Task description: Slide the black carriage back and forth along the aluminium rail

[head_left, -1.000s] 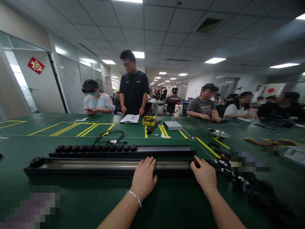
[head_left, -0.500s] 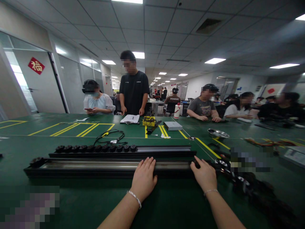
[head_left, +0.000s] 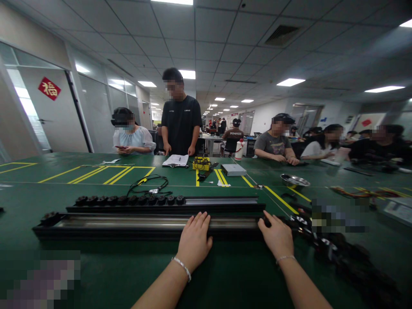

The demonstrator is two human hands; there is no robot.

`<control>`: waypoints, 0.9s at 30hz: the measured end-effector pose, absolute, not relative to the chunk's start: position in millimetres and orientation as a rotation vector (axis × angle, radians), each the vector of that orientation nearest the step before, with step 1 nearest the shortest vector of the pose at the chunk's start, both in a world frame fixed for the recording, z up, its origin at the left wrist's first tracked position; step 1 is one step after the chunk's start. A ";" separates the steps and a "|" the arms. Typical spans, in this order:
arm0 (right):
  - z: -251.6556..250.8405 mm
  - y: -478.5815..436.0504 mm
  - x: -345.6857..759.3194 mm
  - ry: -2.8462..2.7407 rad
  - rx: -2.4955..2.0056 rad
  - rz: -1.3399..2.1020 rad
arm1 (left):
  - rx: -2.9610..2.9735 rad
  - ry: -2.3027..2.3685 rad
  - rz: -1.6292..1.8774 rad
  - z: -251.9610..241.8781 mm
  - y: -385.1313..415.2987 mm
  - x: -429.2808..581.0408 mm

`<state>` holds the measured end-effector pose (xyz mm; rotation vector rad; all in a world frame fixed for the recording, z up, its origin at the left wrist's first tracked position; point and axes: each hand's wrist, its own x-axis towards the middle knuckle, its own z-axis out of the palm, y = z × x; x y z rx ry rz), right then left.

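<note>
A long black track [head_left: 112,232] with a bare metal channel lies across the table before me. My left hand [head_left: 195,242] rests on its right half, palm down, fingers stretched out and nothing gripped. At the track's right end, my right hand [head_left: 278,238] has thumb and forefinger around a small black part [head_left: 267,222]; its other fingers are partly hidden. A similar black part [head_left: 50,218] sits at the left end. Just behind lies a second black track [head_left: 225,206], with a row of several black round-topped parts [head_left: 131,200] filling its left half.
To my right, a heap of black parts [head_left: 341,251] lies near the forearm. Beyond the tracks are a black cable [head_left: 165,182], a yellow box [head_left: 201,163], a grey box [head_left: 234,170] and a metal bowl [head_left: 295,180]. Several people sit or stand around the green table [head_left: 128,270].
Both hands stay almost still on the track. At the right, a seated person's arms have shifted slightly.
</note>
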<state>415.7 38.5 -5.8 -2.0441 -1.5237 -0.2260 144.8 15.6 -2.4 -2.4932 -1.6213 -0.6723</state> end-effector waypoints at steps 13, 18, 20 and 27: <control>0.1 34.0 412.6 -1.452 -2.153 -0.188 | -2.487 -1.624 -0.660 -3.4 15.4 144.8; -1.2 33.1 416.1 -1.454 -2.148 -0.138 | -2.490 -1.619 -0.672 -1.8 15.3 144.8; -1.6 33.3 416.9 -1.457 -2.148 -0.139 | -2.492 -1.617 -0.673 -2.9 15.7 144.7; -1.9 34.6 418.0 -1.466 -2.154 -0.126 | -2.495 -1.621 -0.669 -4.8 16.1 144.3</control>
